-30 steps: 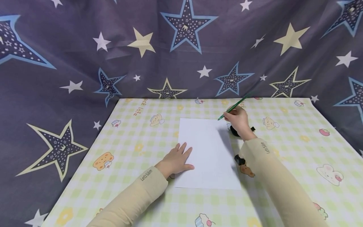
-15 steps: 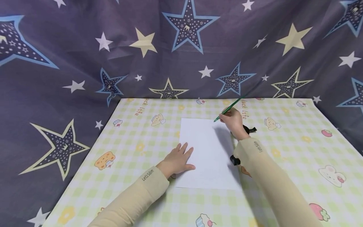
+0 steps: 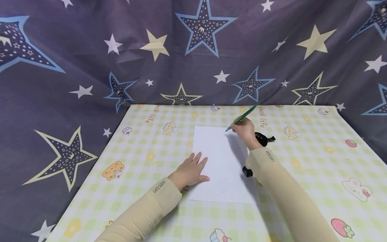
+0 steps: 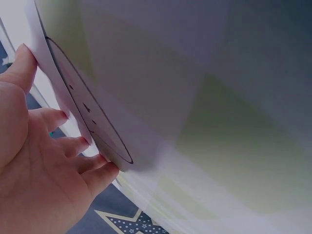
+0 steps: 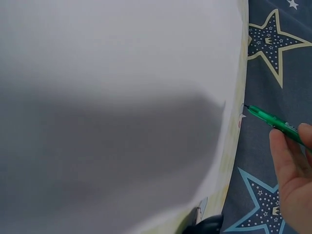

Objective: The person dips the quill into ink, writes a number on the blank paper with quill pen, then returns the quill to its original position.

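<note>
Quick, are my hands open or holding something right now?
Left hand: open, fingers spread, resting at the left edge of the white paper.
Right hand: closed, holding the green pen.

From the middle of the head view, the left cuff [image 3: 167, 195] of a sleeve, towards 7 o'clock, reads "Let's Slim". The right cuff [image 3: 263, 160], towards 4 o'clock, seems to bear the same, though small and tilted. The tablecloth [image 3: 315, 158] reads "luck life" towards 3 o'clock and, first letter cut off, "uck life" towards 9 o'clock.
</note>
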Available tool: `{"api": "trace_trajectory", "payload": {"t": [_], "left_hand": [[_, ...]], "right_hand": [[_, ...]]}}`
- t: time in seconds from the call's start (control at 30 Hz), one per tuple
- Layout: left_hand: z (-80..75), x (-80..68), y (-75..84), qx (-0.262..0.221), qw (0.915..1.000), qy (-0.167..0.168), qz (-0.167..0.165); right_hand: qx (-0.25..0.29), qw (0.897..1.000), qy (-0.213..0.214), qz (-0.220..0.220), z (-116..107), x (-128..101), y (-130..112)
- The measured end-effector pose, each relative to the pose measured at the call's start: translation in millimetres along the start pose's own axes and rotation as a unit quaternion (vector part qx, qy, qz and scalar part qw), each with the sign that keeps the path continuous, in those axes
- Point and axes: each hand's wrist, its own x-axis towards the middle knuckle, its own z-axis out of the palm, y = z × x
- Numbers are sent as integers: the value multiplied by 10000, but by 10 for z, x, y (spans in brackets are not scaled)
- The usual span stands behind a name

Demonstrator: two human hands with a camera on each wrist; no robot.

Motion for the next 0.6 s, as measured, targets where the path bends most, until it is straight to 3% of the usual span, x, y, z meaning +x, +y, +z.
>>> {"api": "trace_trajectory", "payload": {"t": [0.6], "left_hand": [[-5,-7,-6,-45,10000,23,7]], "right_hand": [[-420,9991,-4,-53,106,33,19]]}}
